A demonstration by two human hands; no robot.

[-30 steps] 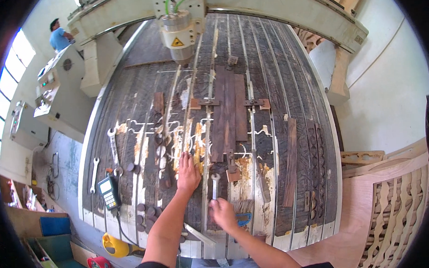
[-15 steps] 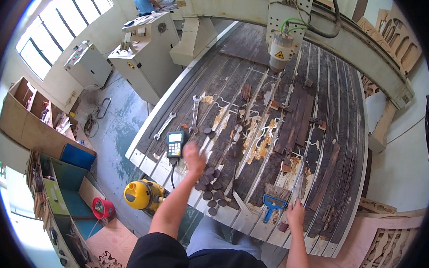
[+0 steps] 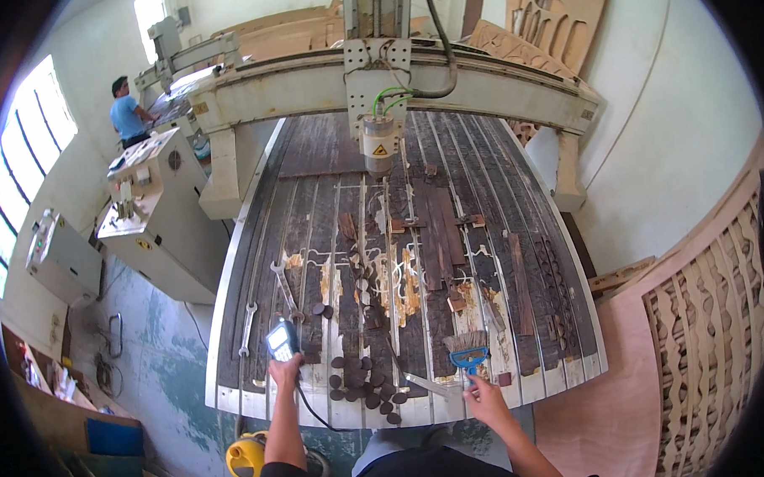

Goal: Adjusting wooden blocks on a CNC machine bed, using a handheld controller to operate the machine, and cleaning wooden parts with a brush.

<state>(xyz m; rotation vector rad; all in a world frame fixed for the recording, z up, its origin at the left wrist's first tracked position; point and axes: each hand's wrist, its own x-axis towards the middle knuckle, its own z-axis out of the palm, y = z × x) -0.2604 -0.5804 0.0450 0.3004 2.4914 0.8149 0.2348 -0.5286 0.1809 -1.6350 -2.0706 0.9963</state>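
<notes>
Left hand (image 3: 285,372) grips controller (image 3: 280,339), probably hiding lower keys.

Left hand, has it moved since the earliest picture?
Yes. Against the slotted table, the left hand has moved left and toward the person, from near the dark boards to the handheld controller, which it grips.

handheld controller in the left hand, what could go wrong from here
An accidental press by the left hand on the handheld controller might start the spindle moving while wrenches lie loose on the table. The controller's cable loops near the table's front edge and could snag. With the right hand at the brush, a sweep could knock the dark discs off that edge.
</notes>
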